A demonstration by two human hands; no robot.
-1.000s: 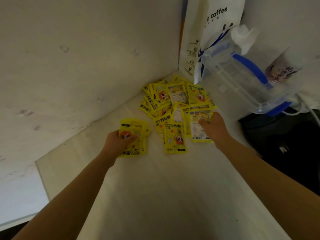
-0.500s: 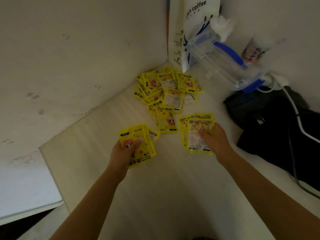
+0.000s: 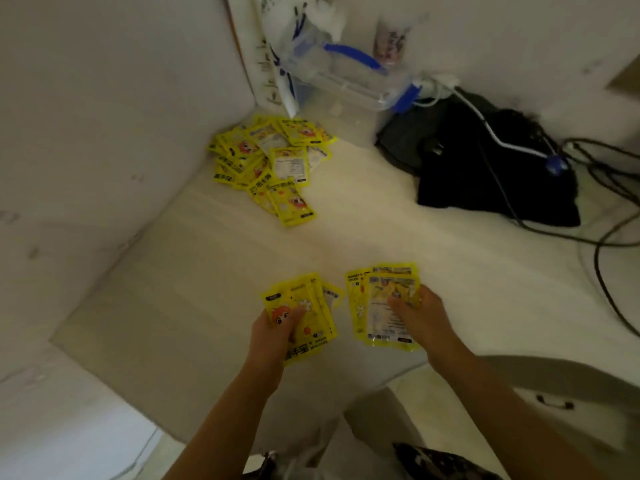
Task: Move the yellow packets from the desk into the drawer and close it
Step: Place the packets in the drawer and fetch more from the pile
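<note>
Clutching a fan of yellow packets (image 3: 304, 317), the left hand (image 3: 273, 332) pinches tight; the right hand (image 3: 420, 315) grips another stack (image 3: 384, 306); remaining pile (image 3: 270, 161) lies far ahead on the bench (image 3: 381, 237); drawer (image 3: 554, 393) sits lower right, nearer the right hand

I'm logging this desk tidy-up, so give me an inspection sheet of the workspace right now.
Surface: pale desk, bare in the middle.
Job's things: pile of yellow packets in the back corner; a fan of packets in each hand; drawer handle at lower right, drawer seems shut.
Clutter: clear box with blue handle, white paper bag, black bag.
Grippers: left hand and right hand each grip packets.
Cables: black cables at right; white cable over the black bag.
Surroundings: white walls meet at the corner.
</note>
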